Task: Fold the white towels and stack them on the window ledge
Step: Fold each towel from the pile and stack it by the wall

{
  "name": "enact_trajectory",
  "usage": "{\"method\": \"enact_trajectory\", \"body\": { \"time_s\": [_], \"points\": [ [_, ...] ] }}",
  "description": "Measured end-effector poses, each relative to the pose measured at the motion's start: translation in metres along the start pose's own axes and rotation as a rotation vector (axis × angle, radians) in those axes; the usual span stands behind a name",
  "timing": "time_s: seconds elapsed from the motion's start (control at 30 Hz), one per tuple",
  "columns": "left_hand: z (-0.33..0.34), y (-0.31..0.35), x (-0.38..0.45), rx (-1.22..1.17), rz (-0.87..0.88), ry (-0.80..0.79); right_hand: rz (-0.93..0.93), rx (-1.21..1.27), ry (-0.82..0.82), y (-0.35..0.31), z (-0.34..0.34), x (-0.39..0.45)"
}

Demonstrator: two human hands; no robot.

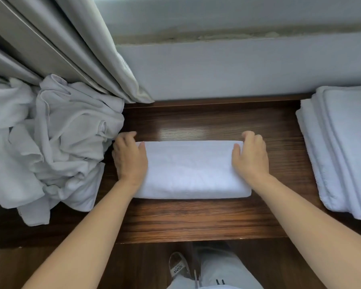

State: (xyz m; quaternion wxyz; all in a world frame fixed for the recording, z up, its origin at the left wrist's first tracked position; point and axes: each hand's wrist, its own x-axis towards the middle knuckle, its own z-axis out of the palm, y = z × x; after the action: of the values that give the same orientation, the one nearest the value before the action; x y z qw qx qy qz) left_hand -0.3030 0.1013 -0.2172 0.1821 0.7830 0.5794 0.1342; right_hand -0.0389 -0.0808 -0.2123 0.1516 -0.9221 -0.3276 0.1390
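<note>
We see the folded white towel [192, 170] lying on the wooden ledge [196, 217] between our hands: left hand [129, 157] and right hand [250, 155] each grip one end, fingers curled over it.

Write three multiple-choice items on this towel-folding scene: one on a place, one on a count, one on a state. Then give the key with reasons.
1. Where is the stack of folded towels?
A. right end of the ledge
B. on the floor
C. under the curtain

2. How many hands touch the folded towel?
A. none
B. one
C. two

3. The heap of towels at left is:
A. rolled
B. crumpled, unfolded
C. neatly stacked

Key: 1 A, it lies at the right edge; 2 C, left hand and right hand grip its ends; 3 B, it is rumpled.
</note>
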Motion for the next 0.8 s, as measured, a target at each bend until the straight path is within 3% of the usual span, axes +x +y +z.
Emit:
{"method": "enact_trajectory", "body": {
  "time_s": [0.07, 0.13, 0.17, 0.23, 0.3, 0.37, 0.53, 0.8],
  "points": [
    [0.003, 0.014, -0.017, 0.057, 0.322, 0.056, -0.302, -0.139, 0.13, -0.022, 0.003, -0.018],
    [0.016, 0.029, -0.04, 0.085, 0.604, -0.01, -0.548, -0.119, 0.082, -0.044, 0.019, -0.036],
    [0.023, 0.036, -0.05, 0.113, 0.664, -0.105, -0.594, -0.133, -0.002, -0.051, 0.03, -0.043],
    [0.035, 0.039, -0.063, 0.207, 0.619, -0.323, -0.56, -0.21, -0.186, -0.056, 0.05, -0.053],
    [0.045, 0.026, -0.06, 0.324, 0.553, -0.401, -0.554, -0.263, -0.22, -0.043, 0.063, -0.052],
    [0.048, 0.006, -0.051, 0.391, 0.543, -0.404, -0.577, -0.312, -0.186, -0.022, 0.066, -0.044],
    [0.039, -0.024, -0.032, 0.427, 0.443, -0.419, -0.426, -0.4, -0.151, 0.025, 0.05, -0.024],
    [0.005, -0.019, 0.004, 0.417, 0.254, -0.459, -0.385, -0.373, -0.232, 0.014, 0.005, 0.008]
  ]
}}
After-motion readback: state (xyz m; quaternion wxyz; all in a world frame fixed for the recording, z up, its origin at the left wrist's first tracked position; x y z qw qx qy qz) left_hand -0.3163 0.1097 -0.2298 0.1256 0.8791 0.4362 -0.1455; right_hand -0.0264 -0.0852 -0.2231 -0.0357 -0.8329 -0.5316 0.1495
